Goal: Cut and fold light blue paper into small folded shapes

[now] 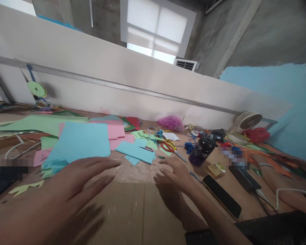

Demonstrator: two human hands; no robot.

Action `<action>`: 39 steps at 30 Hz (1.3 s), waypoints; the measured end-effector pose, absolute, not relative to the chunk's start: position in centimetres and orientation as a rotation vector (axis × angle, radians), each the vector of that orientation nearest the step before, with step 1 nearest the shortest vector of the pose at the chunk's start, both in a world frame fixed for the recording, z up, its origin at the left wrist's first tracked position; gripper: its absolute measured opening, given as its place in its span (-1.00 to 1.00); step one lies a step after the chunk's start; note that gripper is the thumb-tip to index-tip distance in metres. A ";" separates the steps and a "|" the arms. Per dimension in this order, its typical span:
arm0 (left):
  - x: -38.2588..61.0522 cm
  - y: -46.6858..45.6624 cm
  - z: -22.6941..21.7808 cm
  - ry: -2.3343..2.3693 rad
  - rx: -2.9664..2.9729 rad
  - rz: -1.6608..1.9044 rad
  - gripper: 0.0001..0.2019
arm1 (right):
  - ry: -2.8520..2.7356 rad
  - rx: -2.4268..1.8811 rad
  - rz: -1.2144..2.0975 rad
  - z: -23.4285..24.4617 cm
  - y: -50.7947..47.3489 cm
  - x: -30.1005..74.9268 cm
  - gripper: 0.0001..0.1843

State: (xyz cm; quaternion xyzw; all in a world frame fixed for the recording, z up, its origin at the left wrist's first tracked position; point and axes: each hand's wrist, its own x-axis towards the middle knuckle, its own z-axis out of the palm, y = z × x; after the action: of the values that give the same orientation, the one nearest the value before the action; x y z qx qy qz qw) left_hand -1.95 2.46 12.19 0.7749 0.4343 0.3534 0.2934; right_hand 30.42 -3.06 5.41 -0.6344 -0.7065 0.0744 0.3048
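Both hands hover empty, fingers spread: left hand (76, 183) well left of the red-handled scissors (171, 147), right hand (174, 173) just in front of them. The light blue paper sheets (136, 152) lie left of the scissors. They look thin, limp and easily creased, so a free corner is probably the best place to pinch.

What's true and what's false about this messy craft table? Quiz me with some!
1. The left hand holds nothing, fingers spread above the table. True.
2. The right hand grips the scissors. False: the scissors lie on the table just beyond it, not gripped.
3. A big blue sheet lies partly over pink paper. True.
4. The black phone lies left of the left hand. False: it lies to the right of the right hand.
5. A small white fan stands at the far right by the wall. True.
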 end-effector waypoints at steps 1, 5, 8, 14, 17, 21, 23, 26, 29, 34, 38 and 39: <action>0.5 3.4 13.1 1.037 2.053 0.869 -0.65 | -1.905 -1.677 0.190 5.4 -1.5 30.2 -0.72; 8.7 8.6 13.0 0.795 1.647 0.978 -0.67 | -2.052 -1.701 0.188 4.2 3.5 28.8 -0.59; 11.7 12.9 9.9 0.794 1.179 1.059 -0.65 | -2.127 -1.768 0.090 3.3 5.0 28.0 -0.59; 11.2 17.1 4.8 0.916 0.895 1.232 -0.72 | -2.229 -1.784 -0.111 1.7 4.9 27.9 -0.92; 10.7 17.5 4.2 0.970 0.896 1.265 -0.73 | -2.220 -1.741 -0.089 1.0 5.2 28.5 -0.85; 11.1 16.9 4.1 0.958 0.916 1.268 -0.78 | -1.996 -1.713 0.070 1.4 6.0 29.4 -0.79; 11.8 16.1 4.1 0.922 0.927 1.249 -0.74 | -1.843 -1.663 0.121 2.2 6.4 29.8 -0.80; 13.2 14.2 4.2 0.857 0.981 1.171 -0.68 | -1.685 -1.542 0.090 3.6 6.5 30.5 -0.82; 14.3 12.6 4.4 0.824 1.017 0.992 -0.63 | -1.636 -1.433 -0.039 4.2 6.2 30.9 -0.80; 15.3 11.6 4.5 0.712 0.969 0.646 -0.56 | -1.822 -1.305 -0.219 3.5 5.9 30.8 -0.70; 15.2 12.2 4.5 0.746 0.852 0.792 -0.69 | -1.958 -1.269 -0.165 3.4 6.7 30.0 -0.66; 15.1 12.3 4.5 0.778 0.820 0.819 -0.69 | -1.975 -1.271 -0.125 3.6 6.9 29.9 -0.65</action>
State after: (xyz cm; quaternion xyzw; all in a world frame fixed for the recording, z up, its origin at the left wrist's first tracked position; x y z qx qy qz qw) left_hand 15.05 12.34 4.46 0.3773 0.3581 0.3772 0.7663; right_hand 29.90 6.86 3.58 -0.4988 -0.7752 -0.0492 0.3845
